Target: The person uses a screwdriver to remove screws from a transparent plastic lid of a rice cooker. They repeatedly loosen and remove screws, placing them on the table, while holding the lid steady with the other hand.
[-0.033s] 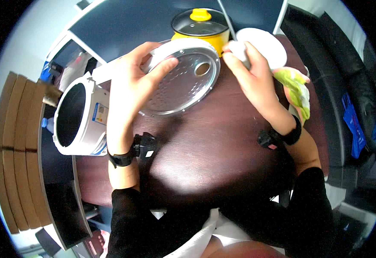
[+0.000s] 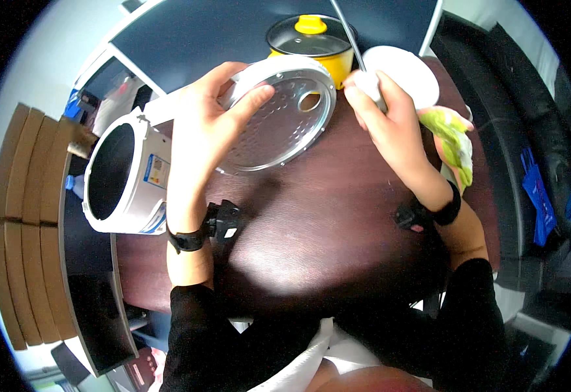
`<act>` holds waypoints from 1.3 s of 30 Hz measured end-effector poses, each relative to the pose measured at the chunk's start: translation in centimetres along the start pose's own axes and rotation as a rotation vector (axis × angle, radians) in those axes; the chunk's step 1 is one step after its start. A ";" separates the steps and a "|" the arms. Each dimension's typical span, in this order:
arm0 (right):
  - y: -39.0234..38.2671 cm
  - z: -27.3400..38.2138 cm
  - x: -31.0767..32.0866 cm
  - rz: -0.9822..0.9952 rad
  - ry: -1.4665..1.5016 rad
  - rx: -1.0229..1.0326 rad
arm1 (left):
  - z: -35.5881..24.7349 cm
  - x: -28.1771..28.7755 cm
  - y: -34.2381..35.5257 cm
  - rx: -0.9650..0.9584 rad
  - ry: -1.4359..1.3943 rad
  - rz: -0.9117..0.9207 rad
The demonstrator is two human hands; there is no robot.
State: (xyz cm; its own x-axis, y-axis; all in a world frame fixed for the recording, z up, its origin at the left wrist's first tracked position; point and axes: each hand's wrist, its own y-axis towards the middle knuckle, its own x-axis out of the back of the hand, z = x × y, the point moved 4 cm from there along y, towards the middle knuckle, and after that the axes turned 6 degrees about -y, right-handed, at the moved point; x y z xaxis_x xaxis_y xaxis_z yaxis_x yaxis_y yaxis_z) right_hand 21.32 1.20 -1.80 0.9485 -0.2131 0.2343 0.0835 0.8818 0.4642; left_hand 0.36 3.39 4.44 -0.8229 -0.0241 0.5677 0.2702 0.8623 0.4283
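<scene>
My left hand [image 2: 210, 121] grips the left side of a round lid [image 2: 275, 121], thumb over its edge. The lid has a white outer part and a shiny, dimpled inner plate with a round hole near the upper right. It is held tilted above the table. In my right hand [image 2: 393, 124], closed around its white handle, is a screwdriver [image 2: 345, 26] with its long metal shaft pointing up. The shaft stays apart from the lid. To the left of my left hand is a white rice cooker body [image 2: 148, 176], lidless, its dark inside showing.
Behind the lid stands a yellow pot [image 2: 341, 65] with a glass cover. A white plate [image 2: 409, 75] and a green-and-pink cloth [image 2: 452, 140] are on the right of the brown table [image 2: 318, 228]. A dark partition [image 2: 200, 49] bounds the back; cardboard boxes [image 2: 27, 228] stack at far left.
The whole view has shifted very slightly. Both hands keep their holds on the lid and the screwdriver.
</scene>
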 end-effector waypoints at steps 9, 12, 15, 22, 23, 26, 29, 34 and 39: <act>-3.2 1.5 -2.4 0.323 0.141 -0.279 | 1.3 0.3 0.6 -0.008 0.035 -0.139; -3.5 1.4 -2.6 0.361 0.031 -0.240 | 2.6 0.2 0.8 0.001 0.011 -0.149; -3.7 1.3 -2.7 0.417 0.080 -0.315 | 2.7 0.2 0.8 0.025 0.057 -0.125; -4.0 0.3 -3.2 0.455 0.197 -0.370 | 3.1 0.4 0.9 0.052 0.030 -0.101; -4.0 0.3 -3.2 0.461 0.200 -0.378 | 3.3 0.2 0.9 0.054 0.008 -0.102; -4.1 0.5 -3.3 0.482 0.223 -0.397 | 3.3 0.5 0.8 0.064 0.023 -0.094; -4.2 0.5 -3.3 0.483 0.256 -0.417 | 3.0 0.6 0.9 0.071 0.033 -0.066; -4.3 0.9 -3.1 0.483 0.258 -0.435 | 2.6 0.6 0.5 0.024 0.033 -0.098; -4.6 1.9 -2.4 0.505 0.237 -0.484 | 1.3 1.0 0.0 -0.016 0.062 -0.117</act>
State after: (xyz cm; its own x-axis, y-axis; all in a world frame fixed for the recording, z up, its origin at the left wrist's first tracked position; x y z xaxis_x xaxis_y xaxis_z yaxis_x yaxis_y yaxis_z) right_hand 18.05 -3.18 -2.90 0.9432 0.3158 0.1035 -0.3070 0.9472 -0.0930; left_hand -1.12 4.06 4.14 -0.8170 -0.1557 0.5552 0.1827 0.8434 0.5054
